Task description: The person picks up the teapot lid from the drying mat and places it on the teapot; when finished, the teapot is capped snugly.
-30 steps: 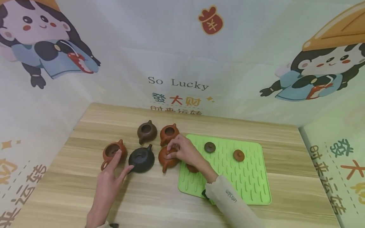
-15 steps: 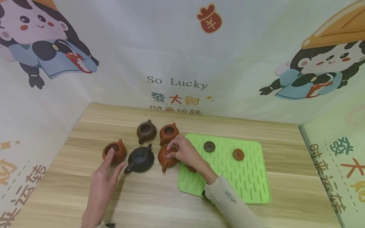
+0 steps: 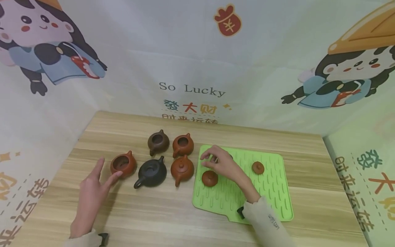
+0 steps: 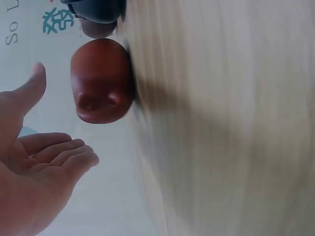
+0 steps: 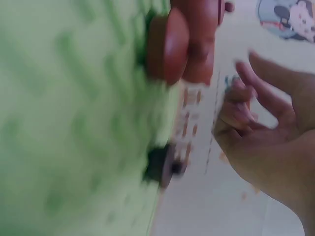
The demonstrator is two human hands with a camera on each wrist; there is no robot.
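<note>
My left hand (image 3: pixel 92 193), thumb spread from the fingers, is beside a reddish-brown lidless teapot (image 3: pixel 132 165). In the left wrist view a gap separates the hand from that teapot. To its right stand a black teapot (image 3: pixel 156 176) with its lid on and an orange-brown lidded teapot (image 3: pixel 182 171). Over the green mat (image 3: pixel 247 202) hovers my right hand (image 3: pixel 226 166), fingers loosely bent and holding nothing. A reddish-brown lid (image 3: pixel 210 179) lies below it on the mat. The dark lid (image 5: pixel 160 164) is mostly hidden behind this hand in the head view.
Behind the lidded teapots stand a dark brown lidless teapot (image 3: pixel 160 145) and an orange-brown lidless one (image 3: pixel 182 151). A smaller orange-brown lid (image 3: pixel 258 168) rests toward the mat's right side. A printed cloth (image 3: pixel 191 61) hangs behind the wooden table (image 3: pixel 166 223).
My right hand has left the lidded orange-brown teapot and moved right over the mat, uncovering the reddish-brown lid. My left hand has drawn back leftward from the black and reddish-brown teapots.
</note>
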